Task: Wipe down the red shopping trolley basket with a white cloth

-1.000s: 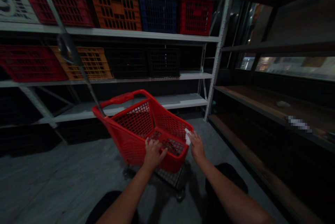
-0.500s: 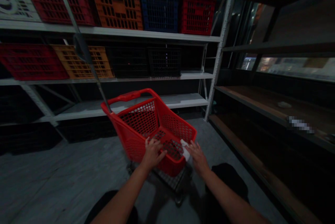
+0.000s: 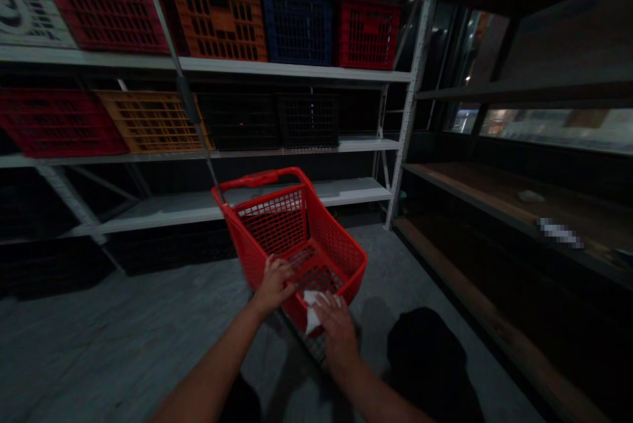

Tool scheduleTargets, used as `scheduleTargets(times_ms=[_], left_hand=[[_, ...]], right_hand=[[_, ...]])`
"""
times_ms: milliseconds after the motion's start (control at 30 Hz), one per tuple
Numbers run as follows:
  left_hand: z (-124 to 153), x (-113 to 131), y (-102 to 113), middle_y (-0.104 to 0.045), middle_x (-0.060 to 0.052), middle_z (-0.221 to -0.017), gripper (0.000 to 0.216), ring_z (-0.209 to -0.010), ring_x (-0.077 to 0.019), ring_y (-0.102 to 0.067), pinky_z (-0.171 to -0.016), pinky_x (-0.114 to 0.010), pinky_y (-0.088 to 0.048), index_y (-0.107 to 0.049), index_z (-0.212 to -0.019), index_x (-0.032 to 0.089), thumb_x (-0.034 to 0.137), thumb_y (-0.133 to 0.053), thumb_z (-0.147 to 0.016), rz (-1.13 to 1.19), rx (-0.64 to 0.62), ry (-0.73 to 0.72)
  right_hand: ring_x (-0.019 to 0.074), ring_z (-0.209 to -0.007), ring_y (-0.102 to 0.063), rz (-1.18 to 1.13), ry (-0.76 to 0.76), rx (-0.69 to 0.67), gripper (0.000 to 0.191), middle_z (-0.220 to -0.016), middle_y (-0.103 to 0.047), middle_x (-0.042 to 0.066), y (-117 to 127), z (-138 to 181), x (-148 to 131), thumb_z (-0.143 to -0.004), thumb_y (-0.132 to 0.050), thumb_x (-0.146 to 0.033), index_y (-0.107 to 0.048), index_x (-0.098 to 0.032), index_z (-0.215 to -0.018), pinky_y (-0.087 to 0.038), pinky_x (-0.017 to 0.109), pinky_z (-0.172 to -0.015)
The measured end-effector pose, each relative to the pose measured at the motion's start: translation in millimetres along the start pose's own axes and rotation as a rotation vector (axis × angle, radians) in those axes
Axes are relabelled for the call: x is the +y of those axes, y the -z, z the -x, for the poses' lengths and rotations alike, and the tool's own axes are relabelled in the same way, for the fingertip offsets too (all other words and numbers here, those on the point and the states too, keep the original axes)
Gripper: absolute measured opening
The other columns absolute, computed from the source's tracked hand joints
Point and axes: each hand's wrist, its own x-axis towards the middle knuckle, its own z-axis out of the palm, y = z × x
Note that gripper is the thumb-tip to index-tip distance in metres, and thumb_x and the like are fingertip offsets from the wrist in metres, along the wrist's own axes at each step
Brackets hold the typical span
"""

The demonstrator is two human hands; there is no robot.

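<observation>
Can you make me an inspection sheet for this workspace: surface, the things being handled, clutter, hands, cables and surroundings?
Surface: grey floor, with the cart standing on it.
Job's things: red shopping cart, a pole rising from its handle end; white cloth at the near rim, material unclear.
Clutter: small pale object on the right-hand shelving, too blurred to identify.
Hands: left hand at the cart's near-left rim, grip unclear; right hand holds the cloth at the near end.
Cables: nothing seen.
Surroundings: white metal rack behind, carrying coloured crates; dim light.
</observation>
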Motion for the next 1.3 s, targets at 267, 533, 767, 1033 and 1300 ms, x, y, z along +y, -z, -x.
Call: scheduleTargets(times_ms=[267,533,767,1033,1300], left_hand=[[5,-19,7,-0.063,0.001,-0.074,0.034,-0.097,-0.0177,-0.047,-0.105,-0.05,-0.009,-0.061,-0.068,0.023,0.04,-0.036,-0.084,0.03,-0.065,-0.003],[4,-30,27,-0.064,0.0,-0.079,0.021,-0.098,-0.0191,-0.05,-0.106,-0.049,-0.013,-0.061,-0.063,0.024,0.03,-0.045,-0.075,-0.104,-0.155,0.002],[-13,64,6,-0.065,-0.009,-0.097,0.037,-0.092,-0.0178,-0.059,-0.083,-0.032,-0.043,-0.063,-0.091,0.02,0.035,-0.029,-0.087,-0.053,-0.1,0.197],[-4,112,-28,-0.069,-0.013,-0.08,0.06,-0.077,-0.0234,-0.065,-0.069,-0.035,-0.047,-0.065,-0.085,0.016,0.047,-0.014,-0.089,-0.2,-0.293,0.243],[14,94,-12,-0.069,-0.013,-0.078,0.063,-0.076,-0.0243,-0.065,-0.069,-0.036,-0.048,-0.067,-0.084,0.016,0.044,-0.011,-0.089,-0.243,-0.334,0.193]], right_hand=[[0.0191,-0.127,-0.035,0.072,0.212,-0.127,0.045,-0.126,-0.053,0.0,32,-5,31,-0.085,-0.04,-0.017,-0.042,-0.032,-0.128,-0.014,0.049,-0.107],[0.0186,-0.113,-0.052,0.08,-0.174,0.116,0.048,-0.115,-0.061,0.004,68,-51,126,-0.076,-0.034,-0.006,-0.06,-0.023,-0.113,-0.041,0.04,-0.094],[0.0232,-0.098,-0.061,-0.126,-0.388,0.182,0.029,-0.104,-0.066,0.009,51,-73,113,-0.078,-0.046,-0.024,-0.069,-0.018,-0.095,-0.047,0.04,-0.087],[0.0208,-0.085,-0.063,-0.164,-0.388,0.182,0.02,-0.091,-0.067,0.009,52,-43,87,-0.073,-0.052,-0.018,-0.068,-0.016,-0.083,-0.051,0.033,-0.077],[0.0164,-0.074,-0.061,-0.242,-0.214,0.074,0.024,-0.078,-0.065,0.004,39,-106,100,-0.07,-0.049,-0.009,-0.07,-0.02,-0.077,-0.051,0.029,-0.069]])
